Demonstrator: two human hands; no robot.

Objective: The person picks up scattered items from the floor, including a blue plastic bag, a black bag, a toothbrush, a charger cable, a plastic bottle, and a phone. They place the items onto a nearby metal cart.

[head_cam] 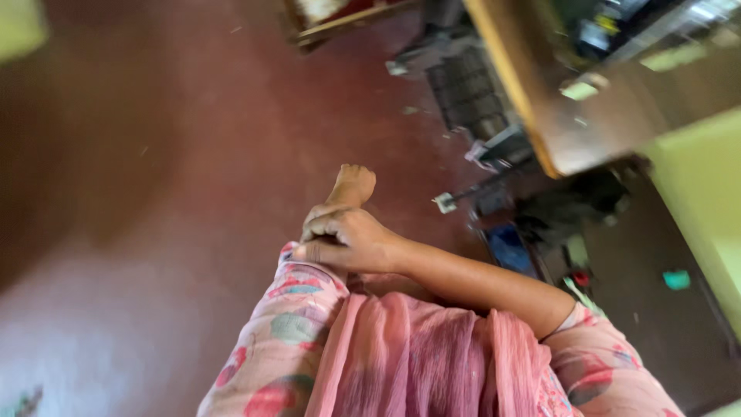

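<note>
Scene: A person is seen from above, seated or crouched on a dark red floor, with the view tilted and blurred by motion.

Right hand: The right hand is shown reaching across the body from the right side of the frame, with the bare forearm stretched out behind it. The fingers are curled over, and the hand is closed loosely on the hem of the pink floral trouser leg at the ankle.

Left hand: No left hand is seen in the frame.

Foot: 1 bare foot is seen just beyond the right hand, touching it, with the toes pointed away toward the top of the frame.

Clothing: A pink pleated scarf is draped down the middle of the lap, between the trouser leg and a floral sleeve at the right elbow.

Surroundings: A wooden table edge is seen at upper right, with a dark treadle and metal frame beneath it. A blue object lies on the floor near the forearm. A small teal object rests on a dark surface further right; what it is cannot be told.
</note>
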